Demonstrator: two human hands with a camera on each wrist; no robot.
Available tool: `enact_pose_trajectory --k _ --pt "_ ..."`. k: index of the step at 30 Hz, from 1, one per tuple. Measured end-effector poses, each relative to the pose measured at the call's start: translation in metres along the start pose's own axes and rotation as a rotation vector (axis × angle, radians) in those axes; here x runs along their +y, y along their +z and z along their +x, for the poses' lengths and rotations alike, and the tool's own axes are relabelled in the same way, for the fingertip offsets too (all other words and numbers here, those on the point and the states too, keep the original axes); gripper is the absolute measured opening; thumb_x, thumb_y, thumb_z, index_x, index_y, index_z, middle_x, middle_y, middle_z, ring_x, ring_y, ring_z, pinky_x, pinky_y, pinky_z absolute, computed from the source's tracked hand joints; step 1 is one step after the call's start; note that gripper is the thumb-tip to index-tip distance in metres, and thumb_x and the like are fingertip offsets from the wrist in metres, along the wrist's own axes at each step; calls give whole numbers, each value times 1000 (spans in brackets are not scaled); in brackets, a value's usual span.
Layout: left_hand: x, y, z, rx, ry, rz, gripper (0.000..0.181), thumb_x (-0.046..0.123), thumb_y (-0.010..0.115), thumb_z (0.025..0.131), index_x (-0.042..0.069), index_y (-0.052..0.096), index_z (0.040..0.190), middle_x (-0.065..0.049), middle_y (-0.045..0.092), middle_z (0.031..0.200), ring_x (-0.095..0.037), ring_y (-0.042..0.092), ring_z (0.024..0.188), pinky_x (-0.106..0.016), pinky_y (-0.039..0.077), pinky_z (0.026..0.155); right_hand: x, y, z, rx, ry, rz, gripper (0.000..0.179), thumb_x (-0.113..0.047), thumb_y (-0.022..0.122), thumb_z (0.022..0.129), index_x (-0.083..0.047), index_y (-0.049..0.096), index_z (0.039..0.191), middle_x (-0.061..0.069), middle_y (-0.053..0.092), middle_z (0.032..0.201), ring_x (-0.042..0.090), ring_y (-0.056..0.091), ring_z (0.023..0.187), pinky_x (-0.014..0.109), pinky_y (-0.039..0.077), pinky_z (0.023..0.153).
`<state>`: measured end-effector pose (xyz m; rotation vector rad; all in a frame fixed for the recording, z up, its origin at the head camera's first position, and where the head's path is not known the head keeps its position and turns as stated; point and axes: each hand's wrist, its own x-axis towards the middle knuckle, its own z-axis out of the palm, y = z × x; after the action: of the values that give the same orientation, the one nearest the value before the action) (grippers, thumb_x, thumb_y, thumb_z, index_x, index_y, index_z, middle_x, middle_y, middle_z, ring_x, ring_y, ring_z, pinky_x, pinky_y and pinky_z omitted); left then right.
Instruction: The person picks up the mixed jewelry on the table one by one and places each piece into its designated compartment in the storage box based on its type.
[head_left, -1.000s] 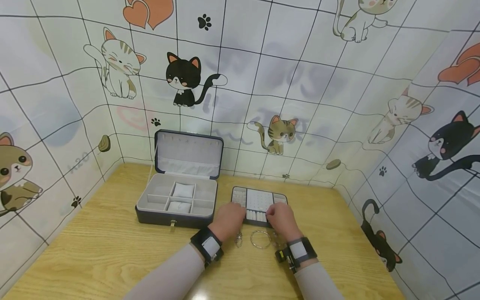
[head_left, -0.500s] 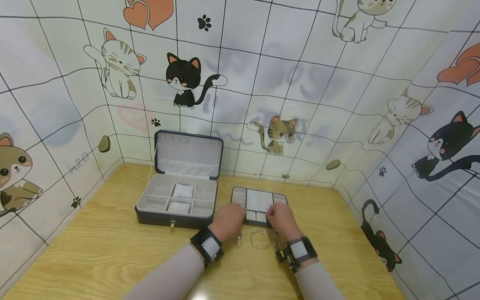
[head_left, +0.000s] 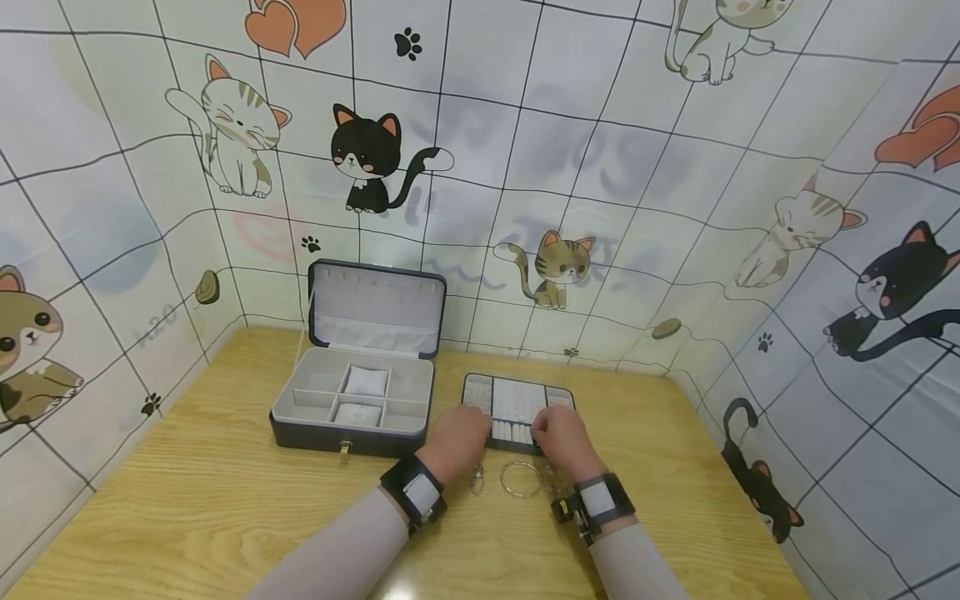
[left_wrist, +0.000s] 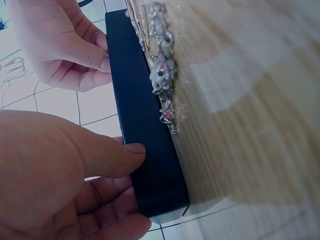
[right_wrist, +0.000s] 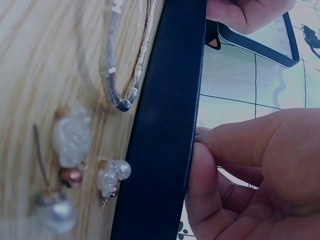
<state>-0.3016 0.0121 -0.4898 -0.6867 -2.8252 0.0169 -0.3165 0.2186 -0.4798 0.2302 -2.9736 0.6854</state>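
The rectangular dark-blue jewellery tray (left_wrist: 142,105) lay crosswise, its near-left corner gripped by the left hand (head_left: 457,440); the right hand (head_left: 567,437), fingers pinched together, overhung its right half, any held thing hidden.

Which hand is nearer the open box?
Left. The left hand is just to the right of the box, at the tray's near left corner; the right hand is farther off, at the tray's right side.
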Motion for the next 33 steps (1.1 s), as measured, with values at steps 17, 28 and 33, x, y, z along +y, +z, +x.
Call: enact_pose_trajectory --k 17,28,33 --pt "0 -2 -1 -8 9 15 4 19 75 95 16 75 92 0 70 80 -16 66 75 -32 55 56 0 -1 0 -4 11 1 20 0 74 91 -12 74 75 1 68 78 16 58 73 29 48 66" --pt "0 -2 -2 23 19 16 4 18 75 95 17 75 91 0 69 79 -15 66 73 -31 53 54 5 -6 0 -38 36 73 12 -3 74 93 -10 81 88 5 77 94 16 64 80 31 56 71" --pt "0 -3 -2 11 13 18 4 18 75 95 17 76 92 0 69 79 -15 66 73 -31 53 53 8 -9 1 -54 18 113 15 0 69 94 -7 82 98 6 78 97 15 64 78 32 56 69"
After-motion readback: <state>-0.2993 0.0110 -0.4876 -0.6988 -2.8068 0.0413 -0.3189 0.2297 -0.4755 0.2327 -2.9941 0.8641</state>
